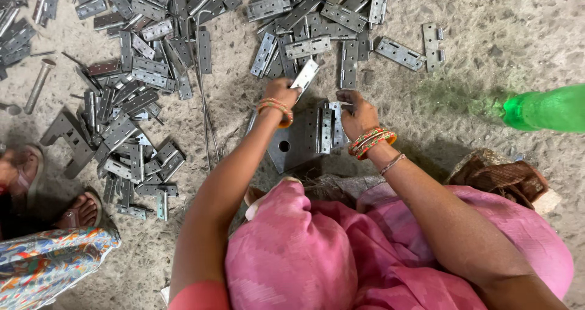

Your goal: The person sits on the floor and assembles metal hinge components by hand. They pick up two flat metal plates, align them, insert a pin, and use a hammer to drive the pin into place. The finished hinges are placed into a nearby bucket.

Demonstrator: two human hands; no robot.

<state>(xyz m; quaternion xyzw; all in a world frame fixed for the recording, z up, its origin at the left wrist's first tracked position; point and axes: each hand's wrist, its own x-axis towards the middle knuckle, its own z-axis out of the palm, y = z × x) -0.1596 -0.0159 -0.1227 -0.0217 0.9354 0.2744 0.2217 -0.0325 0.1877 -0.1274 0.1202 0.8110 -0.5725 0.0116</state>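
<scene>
A person seated on a concrete floor (487, 48) works over scattered metal hinges. The left hand (279, 94), arm stretched forward and bent slightly inward, has its fingers closed around one end of a grey hinge leaf (304, 76); the leaf's long axis runs diagonally, its free end pointing up and to the right, away from the body. The right hand (357, 112), wrist ringed with orange and red bangles (372, 142), reaches in from the right with fingers curled down onto a short row of hinge pieces (328, 126) standing on edge on a flat steel plate (292, 145) with a round hole; whether it grips a piece or merely touches the row cannot be told. The plate lies on the floor just in front of the person's knees, covered in pink cloth (286, 255).

Beyond the hands, a heap of hinges (317, 17) spreads across the floor, with a second, larger heap (134, 72) to the left. A green plastic bottle (542, 109) lies at the right edge. At lower left, another person's sandalled feet (79, 211) and patterned garment (42, 261) enter the view.
</scene>
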